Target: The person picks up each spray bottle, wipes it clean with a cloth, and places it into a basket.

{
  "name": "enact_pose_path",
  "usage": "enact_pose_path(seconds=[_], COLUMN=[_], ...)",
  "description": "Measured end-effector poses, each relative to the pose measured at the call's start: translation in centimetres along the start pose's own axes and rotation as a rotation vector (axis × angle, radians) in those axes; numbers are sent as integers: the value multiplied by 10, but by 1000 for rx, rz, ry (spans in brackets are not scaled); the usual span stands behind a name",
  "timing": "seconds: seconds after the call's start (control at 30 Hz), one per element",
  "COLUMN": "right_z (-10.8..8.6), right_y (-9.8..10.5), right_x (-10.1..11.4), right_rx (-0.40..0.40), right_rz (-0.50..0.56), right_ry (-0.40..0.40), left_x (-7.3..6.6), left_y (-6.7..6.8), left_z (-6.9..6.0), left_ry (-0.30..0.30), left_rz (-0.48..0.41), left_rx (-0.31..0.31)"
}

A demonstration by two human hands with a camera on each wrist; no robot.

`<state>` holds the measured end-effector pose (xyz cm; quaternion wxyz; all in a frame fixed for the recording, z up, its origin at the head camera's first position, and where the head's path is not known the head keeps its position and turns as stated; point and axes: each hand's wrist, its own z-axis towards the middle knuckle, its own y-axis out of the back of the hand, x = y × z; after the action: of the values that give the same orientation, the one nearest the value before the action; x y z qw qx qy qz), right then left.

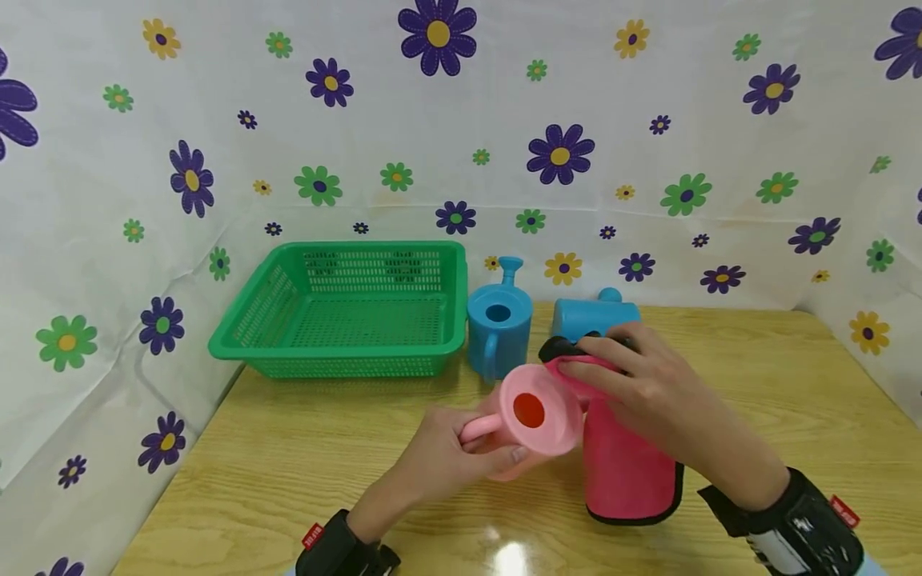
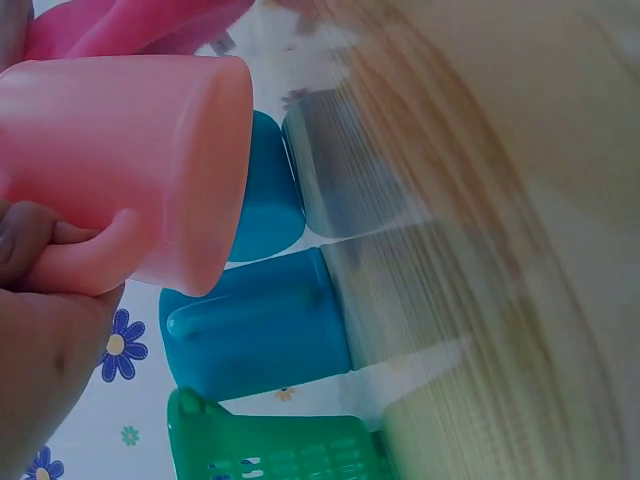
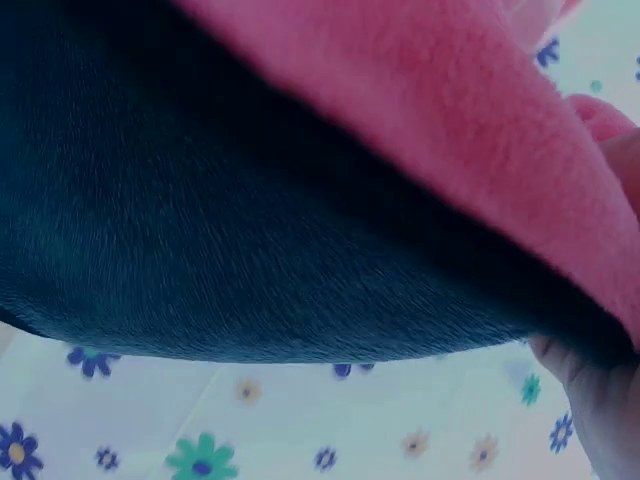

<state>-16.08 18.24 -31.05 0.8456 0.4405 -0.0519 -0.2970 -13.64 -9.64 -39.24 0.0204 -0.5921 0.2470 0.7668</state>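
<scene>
My left hand (image 1: 450, 452) grips a pink toy watering can (image 1: 562, 424) by its handle, tilted so its round top opening faces up toward me. The left wrist view shows fingers curled round the handle of the watering can (image 2: 130, 150), its base raised above the table. In my right hand (image 1: 651, 388) is a bright pink cloth (image 1: 634, 472) with black edging. That hand bunches the cloth at the can's far right side, where the spout is hidden. Most of the right wrist view is filled by the hanging cloth (image 3: 450, 130) and its dark side.
A green plastic basket (image 1: 334, 352) stands at the back left of the wooden table (image 1: 317, 480). Beside it a blue watering can (image 1: 513, 340) stands upright. Another blue watering can (image 1: 576, 316) lies on its side behind my right hand. A flowered sheet (image 1: 403, 112) hangs behind.
</scene>
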Motion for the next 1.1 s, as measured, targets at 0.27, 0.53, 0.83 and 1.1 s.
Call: enact_pose_path(seconds=[0.27,0.53,0.83,1.1], right_z=[10,10,3,-1], right_y=[-14,-17,-16,-13], right_x=[16,28,40,44], right_rx=[125,122,100,55], right_rz=[-13,15,34,71], right_ry=[-54,-67,11,64], left_x=[-3,0,5,7], left_y=[-3,-2,2,13], left_z=[2,0,-2,-1], left_ry=[-124,-190,-129,68], left_rz=[124,176,136,-33], left_rx=[20,1,-30,-16])
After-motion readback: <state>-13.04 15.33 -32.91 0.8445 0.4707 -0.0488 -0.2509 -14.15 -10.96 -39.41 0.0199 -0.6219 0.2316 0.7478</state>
